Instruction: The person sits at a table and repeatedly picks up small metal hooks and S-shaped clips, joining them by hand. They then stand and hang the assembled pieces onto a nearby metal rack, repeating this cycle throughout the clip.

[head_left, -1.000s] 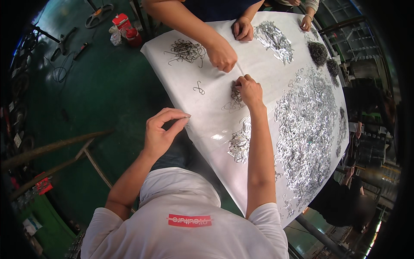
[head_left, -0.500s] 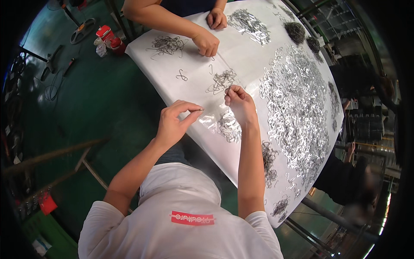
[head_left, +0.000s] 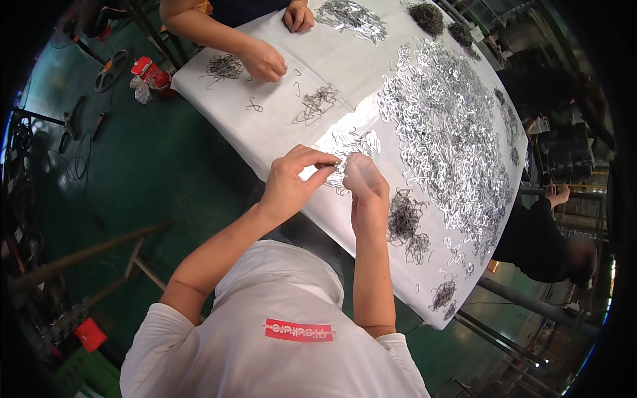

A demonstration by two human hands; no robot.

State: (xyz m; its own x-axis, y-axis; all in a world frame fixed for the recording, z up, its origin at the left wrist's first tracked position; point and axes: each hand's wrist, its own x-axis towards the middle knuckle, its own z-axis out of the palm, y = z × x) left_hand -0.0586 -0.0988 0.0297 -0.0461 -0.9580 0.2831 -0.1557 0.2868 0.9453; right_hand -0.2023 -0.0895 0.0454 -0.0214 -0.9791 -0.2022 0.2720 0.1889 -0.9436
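Observation:
My left hand (head_left: 292,182) is closed in a pinch on a small metal piece (head_left: 337,164) whose shape I cannot make out. Close beside it, fingertips nearly meeting the left ones, is my right hand (head_left: 368,189); its fingers are bent together and slightly blurred, and what they hold is hidden. Both are above a bright pile of flat, shiny metal pieces (head_left: 358,141) near the table's front edge. Just beyond lies a loose heap of thin, dark wire hooks (head_left: 317,104).
A white-covered table (head_left: 232,123) carries a large spread of shiny metal hooks (head_left: 451,126) and several dark wire heaps (head_left: 406,219). Across from me another person's hand (head_left: 264,61) works near a wire pile (head_left: 225,67). A red container (head_left: 149,69) stands beyond the left corner.
My right hand has come back from beside the dark wire heap to meet my left hand. The other person's hand has moved toward the wire pile, and the view has shifted.

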